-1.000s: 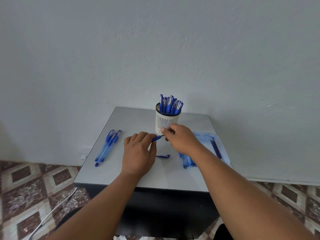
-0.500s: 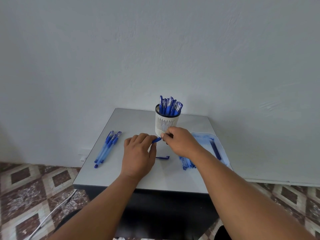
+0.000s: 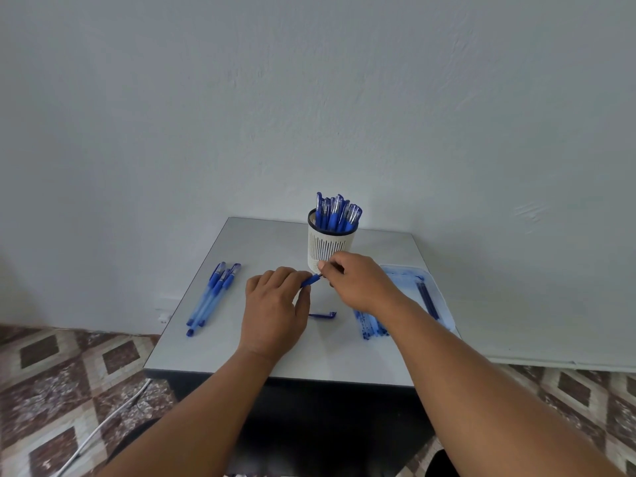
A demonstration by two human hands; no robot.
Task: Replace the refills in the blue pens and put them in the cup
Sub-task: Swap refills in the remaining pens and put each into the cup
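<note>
My left hand (image 3: 275, 306) grips a blue pen (image 3: 310, 280) whose grip end sticks out toward the right; most of its barrel is hidden under the hand. My right hand (image 3: 358, 282) pinches the pen's tip end just in front of the cup. The white slotted cup (image 3: 329, 246) stands at the table's back middle with several blue pens (image 3: 336, 213) upright in it. A loose blue pen cap (image 3: 322, 315) lies on the table between my hands. Three blue pens (image 3: 213, 294) lie at the left.
The grey table (image 3: 241, 352) stands against a white wall. A pile of refills (image 3: 373, 327) lies under my right forearm, beside a blue-stained sheet (image 3: 406, 278) with dark refills (image 3: 428, 301). Patterned floor and a white cable (image 3: 99, 432) lie at the lower left.
Both hands stay together at the pen's tip in front of the cup. My right hand's fingers shifted slightly at the tip; nothing else moved.
</note>
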